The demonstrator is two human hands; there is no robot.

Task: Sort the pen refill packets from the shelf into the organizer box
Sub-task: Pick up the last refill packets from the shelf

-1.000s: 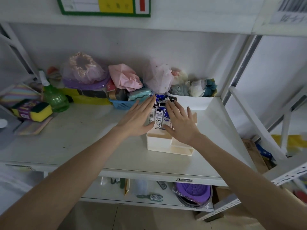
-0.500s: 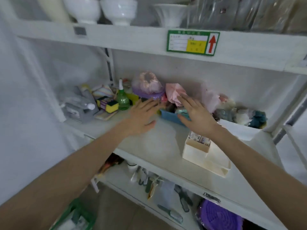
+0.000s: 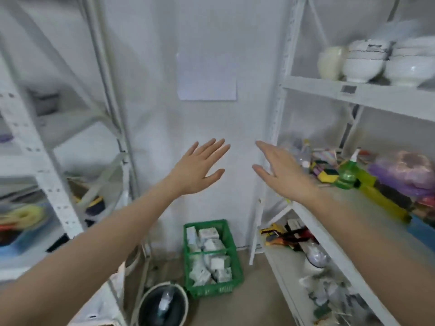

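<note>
My left hand (image 3: 199, 168) is stretched out in mid-air before a white wall, fingers spread, holding nothing. My right hand (image 3: 281, 172) floats beside it, also spread and empty, near the left end of the white shelf (image 3: 348, 203). The organizer box and the pen refill packets are out of view. The picture is blurred by head motion.
A green crate (image 3: 231, 260) with small white boxes stands on the floor below my hands, a dark bucket (image 3: 163, 304) beside it. The right rack holds a green spray bottle (image 3: 348, 172), sponges (image 3: 326, 170) and white bowls (image 3: 363, 61) above. Another white rack (image 3: 56, 203) stands left.
My view has swung left, away from the organizer box, which has left the frame. Both hands have lifted off the shelf and packets and now hang empty in front of the wall.
</note>
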